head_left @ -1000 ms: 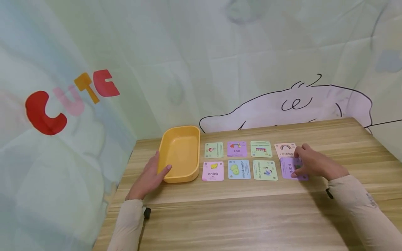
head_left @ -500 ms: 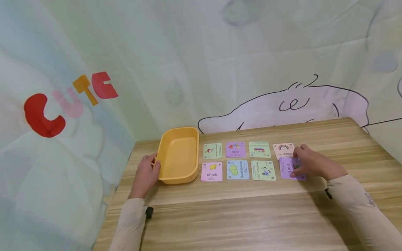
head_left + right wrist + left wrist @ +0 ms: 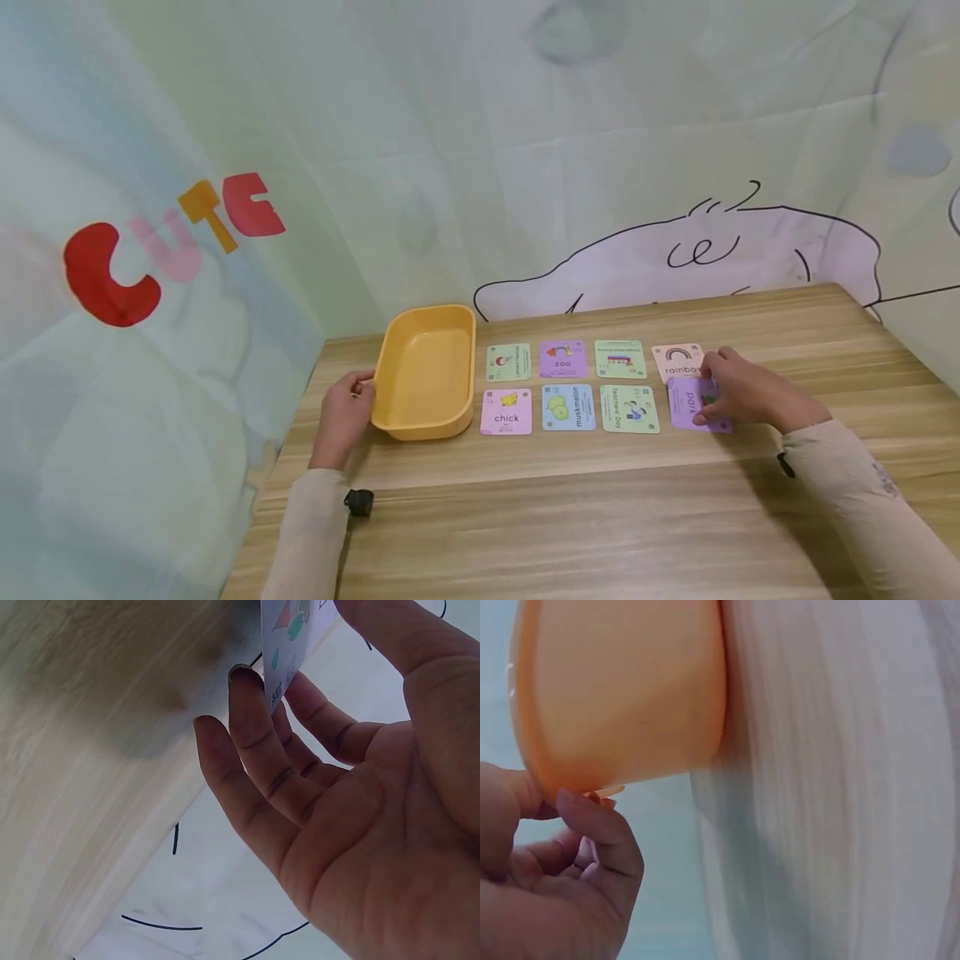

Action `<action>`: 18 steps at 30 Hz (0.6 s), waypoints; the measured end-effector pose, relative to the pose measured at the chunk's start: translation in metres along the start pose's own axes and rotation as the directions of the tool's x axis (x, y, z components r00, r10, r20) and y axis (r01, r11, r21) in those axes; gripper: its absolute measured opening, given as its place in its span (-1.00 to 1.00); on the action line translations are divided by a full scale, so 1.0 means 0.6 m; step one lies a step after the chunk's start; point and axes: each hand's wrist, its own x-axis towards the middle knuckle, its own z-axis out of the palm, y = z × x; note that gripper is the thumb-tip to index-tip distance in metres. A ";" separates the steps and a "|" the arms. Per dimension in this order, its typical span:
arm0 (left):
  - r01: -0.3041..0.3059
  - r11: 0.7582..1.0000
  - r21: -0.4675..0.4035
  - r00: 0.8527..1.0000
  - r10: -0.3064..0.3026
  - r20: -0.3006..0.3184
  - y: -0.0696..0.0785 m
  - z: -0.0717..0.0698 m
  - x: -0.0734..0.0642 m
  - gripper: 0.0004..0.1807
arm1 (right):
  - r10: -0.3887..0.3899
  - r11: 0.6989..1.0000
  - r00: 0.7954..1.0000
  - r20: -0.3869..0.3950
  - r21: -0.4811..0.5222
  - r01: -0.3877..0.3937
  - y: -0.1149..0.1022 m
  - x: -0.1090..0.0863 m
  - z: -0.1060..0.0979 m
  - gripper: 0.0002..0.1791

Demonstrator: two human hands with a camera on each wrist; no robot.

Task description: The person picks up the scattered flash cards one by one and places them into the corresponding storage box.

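Observation:
A yellow plastic tray (image 3: 426, 375) stands at the left of the table, with nothing in it. My left hand (image 3: 343, 421) is at its left side, and in the left wrist view the thumb and a finger pinch the tray's rim (image 3: 536, 761). At the right end of the cards, my right hand (image 3: 757, 396) grips the purple "park" card (image 3: 684, 404) by its edges. The right wrist view has that card (image 3: 289, 645) standing off the table between thumb and fingers. Just behind it lies the "rainbow" card (image 3: 675, 357), its right edge covered by my fingers.
Two rows of picture cards lie face up, including "chick" (image 3: 506, 412), "muskmelon" (image 3: 567, 407), "Teachers Day" (image 3: 630, 409) and "zoo" (image 3: 562, 358). A printed cloth (image 3: 420, 183) hangs behind the wooden table (image 3: 525, 533).
My left hand has shifted from lying along the tray's near left corner, thumb over the rim, to pinching its left side. The right hand stays at the "park" card.

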 end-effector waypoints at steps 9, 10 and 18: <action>0.129 0.979 -0.161 0.990 -0.119 0.069 -0.002 -0.008 -0.002 -0.58 | -0.003 1.000 1.000 0.002 0.010 0.003 0.001 -0.001 -0.002 -0.23; 0.139 0.976 -0.169 0.989 -0.129 0.072 -0.002 -0.008 -0.002 -0.58 | 0.000 1.000 1.000 0.005 0.009 0.000 0.001 -0.001 -0.002 -0.22; 0.209 0.952 -0.224 0.976 -0.189 0.105 -0.007 -0.008 0.002 -0.60 | 0.005 1.000 1.000 0.015 -0.002 -0.005 0.002 0.000 0.000 -0.21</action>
